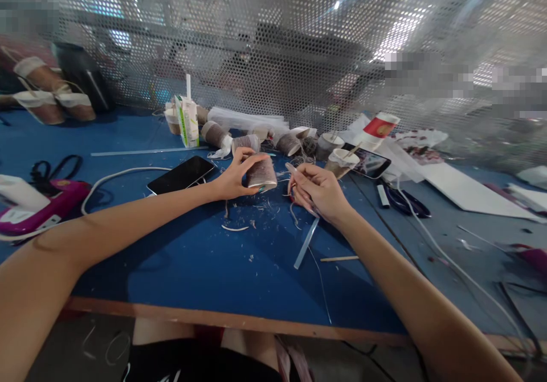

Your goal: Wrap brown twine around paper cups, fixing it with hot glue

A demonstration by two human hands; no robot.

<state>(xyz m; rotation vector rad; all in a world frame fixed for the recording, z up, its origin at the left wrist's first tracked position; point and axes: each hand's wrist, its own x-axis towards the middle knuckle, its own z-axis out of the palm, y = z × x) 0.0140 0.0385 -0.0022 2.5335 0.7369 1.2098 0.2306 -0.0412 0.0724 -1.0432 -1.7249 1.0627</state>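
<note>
Head view: left hand (pixel 234 178) grips a small brown wrapped cylinder (pixel 261 174), fingers curled over its top, held just above the blue surface (pixel 192 257). Right hand (pixel 318 191) is pinched closed on a thin translucent stick (pixel 305 244), just right of the cylinder. Stick's long axis runs from the far fingertips down toward the near-left; its upper tip points at the cylinder. Hands close, not touching. Black phone (pixel 182 175) lies left of the left hand.
</note>
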